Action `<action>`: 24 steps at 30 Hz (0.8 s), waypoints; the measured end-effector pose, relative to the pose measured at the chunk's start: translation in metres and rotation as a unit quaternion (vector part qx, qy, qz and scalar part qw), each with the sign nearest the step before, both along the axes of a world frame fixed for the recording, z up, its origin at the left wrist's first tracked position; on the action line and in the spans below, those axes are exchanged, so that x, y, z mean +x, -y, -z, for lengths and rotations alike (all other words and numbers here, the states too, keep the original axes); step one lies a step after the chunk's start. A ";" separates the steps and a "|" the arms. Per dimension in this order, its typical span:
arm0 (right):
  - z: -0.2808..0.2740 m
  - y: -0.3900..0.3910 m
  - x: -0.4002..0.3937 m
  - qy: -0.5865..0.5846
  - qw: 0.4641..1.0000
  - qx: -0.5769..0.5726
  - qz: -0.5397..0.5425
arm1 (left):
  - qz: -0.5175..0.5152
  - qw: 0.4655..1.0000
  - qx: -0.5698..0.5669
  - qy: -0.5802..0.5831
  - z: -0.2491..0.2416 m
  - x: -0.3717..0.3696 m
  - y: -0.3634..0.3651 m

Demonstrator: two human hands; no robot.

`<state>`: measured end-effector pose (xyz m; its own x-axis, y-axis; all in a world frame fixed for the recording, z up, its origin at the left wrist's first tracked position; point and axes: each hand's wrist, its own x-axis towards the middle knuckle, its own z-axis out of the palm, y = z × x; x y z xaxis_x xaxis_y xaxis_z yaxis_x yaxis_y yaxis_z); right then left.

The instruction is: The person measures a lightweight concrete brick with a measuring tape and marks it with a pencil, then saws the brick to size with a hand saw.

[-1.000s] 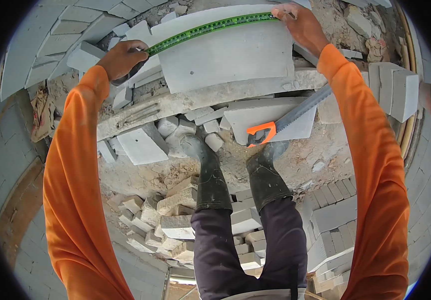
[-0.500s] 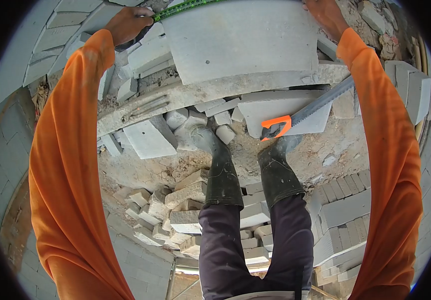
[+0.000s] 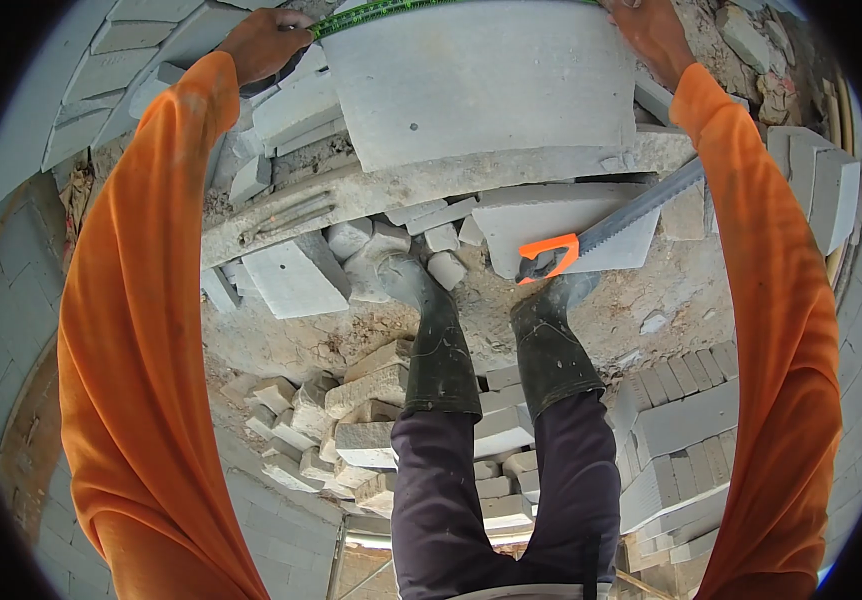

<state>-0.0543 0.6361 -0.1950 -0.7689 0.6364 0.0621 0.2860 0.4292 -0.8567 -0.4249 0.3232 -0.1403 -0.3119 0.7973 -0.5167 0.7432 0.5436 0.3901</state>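
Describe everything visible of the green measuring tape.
The measuring tape is a narrow, bright green strip with dark printed markings. It stretches along the far side of a pale block, from the left hand, which grips it, to the right hand. Its middle stretch runs out of the picture's top edge; whether it touches the block is unclear.

Creased orange long sleeves (image 3: 141,330), dark trousers (image 3: 441,490), white-flecked dark boots (image 3: 441,365)

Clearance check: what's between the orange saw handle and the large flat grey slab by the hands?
Head view: part of the smaller grey slab under the saw, then the long rough concrete ledge.
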 end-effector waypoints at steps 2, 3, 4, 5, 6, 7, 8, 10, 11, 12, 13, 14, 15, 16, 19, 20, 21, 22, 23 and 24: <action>-0.021 0.013 0.004 -0.040 0.999 0.016 -0.017 | -0.016 1.000 -0.015 -0.018 -0.009 0.012 -0.004; -0.028 0.017 0.004 -0.062 0.997 0.024 -0.027 | -0.029 0.999 -0.022 -0.027 -0.015 0.021 -0.005; -0.025 0.015 0.004 -0.068 0.997 -0.044 -0.004 | -0.042 0.998 -0.027 -0.037 -0.020 0.025 -0.008; -0.021 0.016 0.006 -0.074 0.991 -0.112 0.017 | -0.039 0.998 -0.017 -0.042 -0.020 0.025 -0.008; -0.013 0.014 0.010 -0.079 0.980 -0.180 0.039 | -0.036 0.998 -0.007 -0.047 -0.018 0.026 -0.006; -0.005 0.006 0.014 -0.099 0.970 -0.222 0.021 | -0.032 0.998 0.002 -0.050 -0.018 0.028 -0.007; 0.002 -0.002 0.019 -0.117 0.957 -0.265 0.004 | -0.039 0.998 -0.007 -0.047 -0.019 0.028 -0.008; -0.002 -0.002 0.020 -0.161 0.914 -0.373 0.005 | -0.052 0.998 -0.026 -0.039 -0.027 0.034 -0.009; -0.005 -0.001 0.023 -0.189 0.880 -0.436 0.023 | -0.056 0.997 -0.026 -0.037 -0.028 0.037 -0.008; -0.014 0.004 0.022 -0.217 0.840 -0.496 0.040 | -0.061 0.997 -0.025 -0.036 -0.029 0.038 -0.008; -0.036 0.014 0.019 -0.077 0.951 -0.298 -0.014 | -0.064 0.997 -0.024 -0.035 -0.029 0.037 -0.008; -0.067 0.025 0.015 0.066 0.992 -0.078 -0.068 | -0.060 0.997 -0.017 -0.039 -0.026 0.035 -0.008; -0.083 0.031 0.011 0.205 0.961 0.147 -0.115 | -0.055 0.998 -0.010 -0.044 -0.023 0.035 -0.007; -0.080 0.030 0.012 0.196 0.956 0.190 -0.106 | -0.049 0.998 -0.003 -0.047 -0.021 0.033 -0.007; -0.066 0.031 0.016 0.173 0.939 0.284 -0.090 | -0.056 0.997 -0.005 -0.055 -0.020 0.034 -0.006; -0.062 0.031 0.017 0.169 0.937 0.293 -0.089 | -0.053 0.997 -0.001 -0.056 -0.021 0.035 -0.006; -0.059 0.031 0.017 0.165 0.935 0.301 -0.090 | -0.049 0.997 0.002 -0.058 -0.021 0.035 -0.006; -0.056 0.031 0.017 0.160 0.933 0.310 -0.089 | -0.046 0.997 0.005 -0.059 -0.020 0.035 -0.005; -0.053 0.030 0.017 0.155 0.931 0.319 -0.089 | -0.046 0.997 0.001 -0.057 -0.020 0.034 -0.005; -0.053 0.031 0.016 0.151 0.928 0.327 -0.089 | -0.046 0.997 -0.003 -0.055 -0.020 0.033 -0.006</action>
<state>-0.0386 0.6048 -0.1424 -0.9035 0.3994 0.1556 0.3454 0.8933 -0.2877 -0.3916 0.3293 -0.1203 -0.4378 0.7599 -0.4805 0.7283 0.6131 0.3061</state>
